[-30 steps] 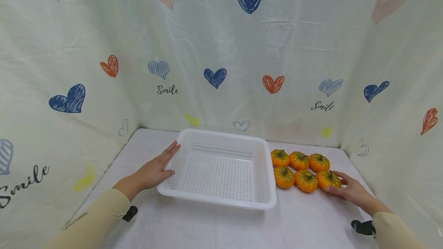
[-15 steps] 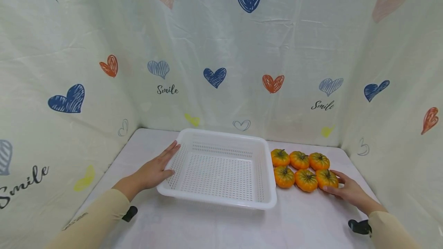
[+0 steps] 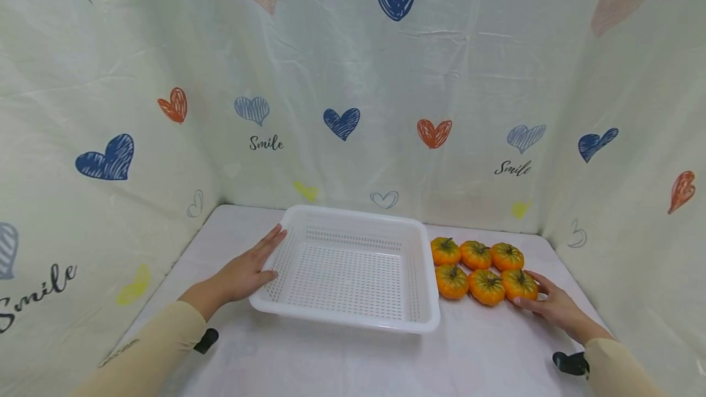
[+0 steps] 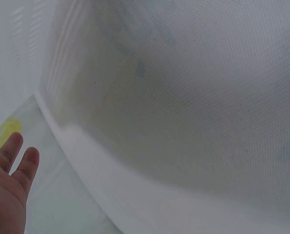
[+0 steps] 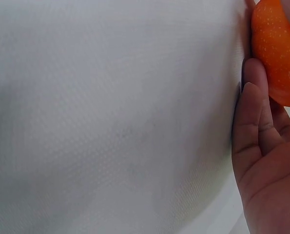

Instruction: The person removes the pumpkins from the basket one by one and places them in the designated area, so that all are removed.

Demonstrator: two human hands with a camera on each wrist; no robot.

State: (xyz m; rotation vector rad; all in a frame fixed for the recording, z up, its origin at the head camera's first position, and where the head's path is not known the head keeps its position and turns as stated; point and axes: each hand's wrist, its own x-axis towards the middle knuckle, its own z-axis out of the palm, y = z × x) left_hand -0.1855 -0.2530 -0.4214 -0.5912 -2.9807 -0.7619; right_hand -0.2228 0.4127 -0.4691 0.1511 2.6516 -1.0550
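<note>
A white perforated basket (image 3: 342,320) stands mid-table, with nothing inside it. My left hand (image 3: 248,268) lies flat against its left wall, fingers straight; in the left wrist view the fingertips (image 4: 10,156) show beside the basket wall (image 4: 183,122). To the right of the basket, several small orange pumpkins (image 3: 477,268) sit in two rows. My right hand (image 3: 551,305) cups the near right pumpkin (image 3: 518,283), thumb in front and fingers behind. The right wrist view shows that pumpkin (image 5: 279,53) against my right hand (image 5: 266,165).
A white cloth (image 3: 485,354) covers the table. Heart-printed curtain walls (image 3: 353,109) close it in at the back and both sides. Black wrist mounts (image 3: 568,363) sit on my sleeves.
My right hand has edged slightly left and away with the near right pumpkin under it. The left hand and basket have not moved.
</note>
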